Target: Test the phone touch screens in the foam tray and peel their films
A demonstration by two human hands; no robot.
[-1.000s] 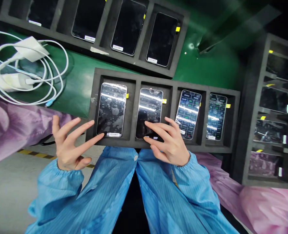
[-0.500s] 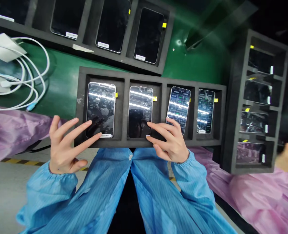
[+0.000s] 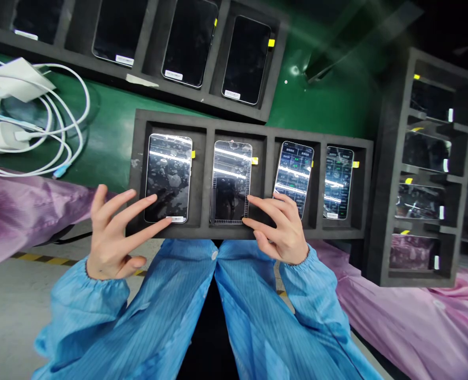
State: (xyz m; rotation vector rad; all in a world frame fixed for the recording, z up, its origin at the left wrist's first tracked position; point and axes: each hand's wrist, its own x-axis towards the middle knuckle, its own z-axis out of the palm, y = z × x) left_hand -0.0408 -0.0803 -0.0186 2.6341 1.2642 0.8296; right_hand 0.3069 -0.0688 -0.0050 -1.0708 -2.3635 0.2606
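A black foam tray [image 3: 202,124] with four slots lies on the green bench in front of me. Each slot holds a phone. My left hand [image 3: 113,235] is open with fingers spread, and its fingertips rest at the bottom edge of the leftmost phone [image 3: 168,177]. My right hand [image 3: 279,227] is open too, with its index fingertip at the lower right corner of the second phone [image 3: 231,182], which shows a grid pattern. The third phone [image 3: 295,174] and the fourth phone [image 3: 338,182] show lit menu screens. Both of my sleeves are blue.
A second foam tray [image 3: 150,87] with dark phones lies behind. A third foam tray [image 3: 386,174] stands to the right. White chargers with coiled cables [image 3: 31,121] lie at the left. Pink-sleeved arms of other people [image 3: 20,211] flank me on both sides.
The second phone's screen changed from dark to a grid pattern. My hands stayed on the two left phones. The other person's hand at the right edge has left the view.
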